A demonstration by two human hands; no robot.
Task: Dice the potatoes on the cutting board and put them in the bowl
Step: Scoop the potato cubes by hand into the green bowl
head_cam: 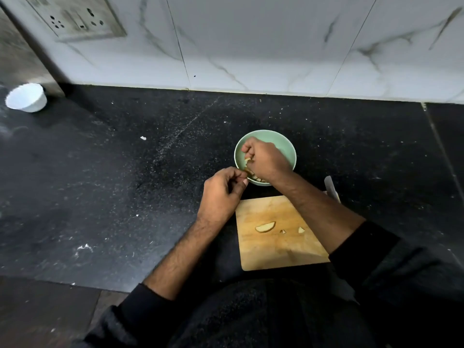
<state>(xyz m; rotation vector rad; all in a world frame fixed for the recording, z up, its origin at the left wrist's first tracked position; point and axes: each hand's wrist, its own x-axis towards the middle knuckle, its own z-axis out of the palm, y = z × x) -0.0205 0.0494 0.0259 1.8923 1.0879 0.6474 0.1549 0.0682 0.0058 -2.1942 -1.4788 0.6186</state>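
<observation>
A pale green bowl (pixel 288 149) stands on the black counter just beyond a wooden cutting board (pixel 263 254). My right hand (pixel 263 159) hovers over the bowl with its fingers curled round potato pieces (pixel 248 163). My left hand (pixel 222 194) is at the bowl's near left rim, fingers curled, thumb and fingertips pinched together by the potato pieces. More cut potato lies in the bowl (pixel 258 179), mostly hidden by my right hand. On the board lie a potato slice (pixel 265 227) and two small bits (pixel 301 230).
A knife (pixel 331 187) lies on the counter right of the bowl, partly behind my right forearm. A white bowl (pixel 26 97) stands at the far left by the wall. Marble wall tiles and a socket panel (pixel 75 18) rise behind the counter.
</observation>
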